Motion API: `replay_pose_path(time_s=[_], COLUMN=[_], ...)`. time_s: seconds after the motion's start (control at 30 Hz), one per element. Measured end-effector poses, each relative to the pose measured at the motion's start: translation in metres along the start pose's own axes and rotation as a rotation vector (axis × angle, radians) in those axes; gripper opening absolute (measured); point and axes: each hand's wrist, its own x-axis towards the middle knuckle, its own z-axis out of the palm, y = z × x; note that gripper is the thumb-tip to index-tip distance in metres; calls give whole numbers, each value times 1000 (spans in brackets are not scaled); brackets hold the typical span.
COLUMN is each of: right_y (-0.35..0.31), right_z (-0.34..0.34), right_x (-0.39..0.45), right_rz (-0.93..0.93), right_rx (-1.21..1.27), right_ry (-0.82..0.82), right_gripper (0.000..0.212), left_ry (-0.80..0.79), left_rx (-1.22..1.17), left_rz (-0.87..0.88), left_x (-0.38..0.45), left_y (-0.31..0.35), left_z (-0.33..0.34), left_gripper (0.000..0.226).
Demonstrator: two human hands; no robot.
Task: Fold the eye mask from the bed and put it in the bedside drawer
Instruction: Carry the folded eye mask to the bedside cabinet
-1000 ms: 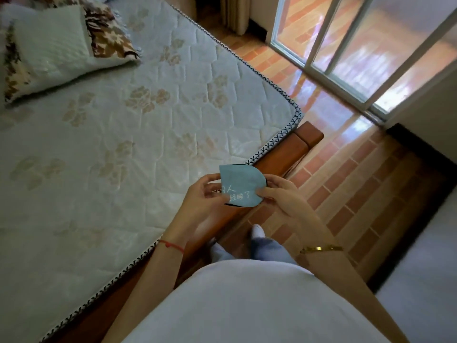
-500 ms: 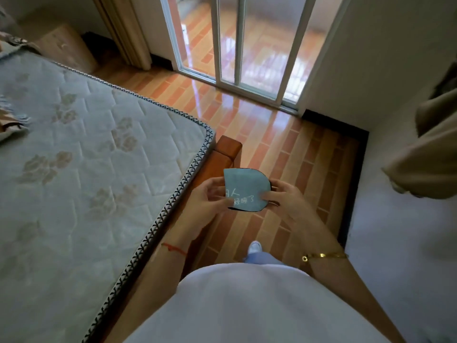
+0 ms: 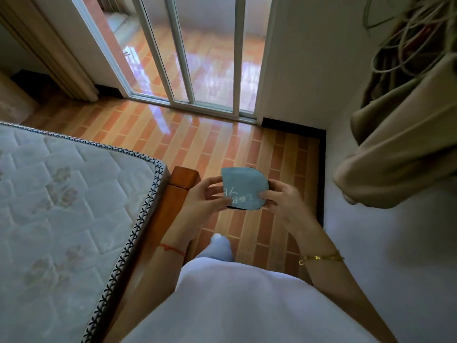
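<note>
The eye mask (image 3: 243, 184) is teal with white lettering and a dark edge, folded in half into a rounded shape. I hold it in front of my chest, above the tiled floor just past the bed's corner. My left hand (image 3: 201, 198) pinches its left edge and my right hand (image 3: 280, 198) pinches its right edge, thumbs on the front face. No bedside drawer is in view.
The mattress (image 3: 61, 219) and its wooden bed frame (image 3: 173, 194) lie to my left. Sliding glass doors (image 3: 197, 58) stand ahead across the orange tiled floor (image 3: 210, 144). A white wall (image 3: 383, 256) is at my right, with a beige garment (image 3: 408, 149) and cords hanging on it.
My view has swung right, away from the bed and pillow toward the glass doors and the wall. Both hands keep the same hold on the folded mask.
</note>
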Motion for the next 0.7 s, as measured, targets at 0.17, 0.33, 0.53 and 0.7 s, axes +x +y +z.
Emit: replay_pose_path(time_s=[0.17,0.33,0.53,0.7], right_y=[-25,-62,-133,-187], right_z=[-17,-28,-25,-9], right_x=[53,123,219,292], right_rz=[-3,-16,-14,-8], right_rx=[25,30,7,-38], right_ry=[33,62,41,-20], right_gripper=[36,35,34,32], left_ry=[-46,-77,-44,1], left_rx=[28,36,19,-42], left_rz=[-5,-11,12,20], left_x=[69,152,252,319], left_y=[20,48,97,140], left_z=[11,20,17,4], left_gripper=[56,57,57,56])
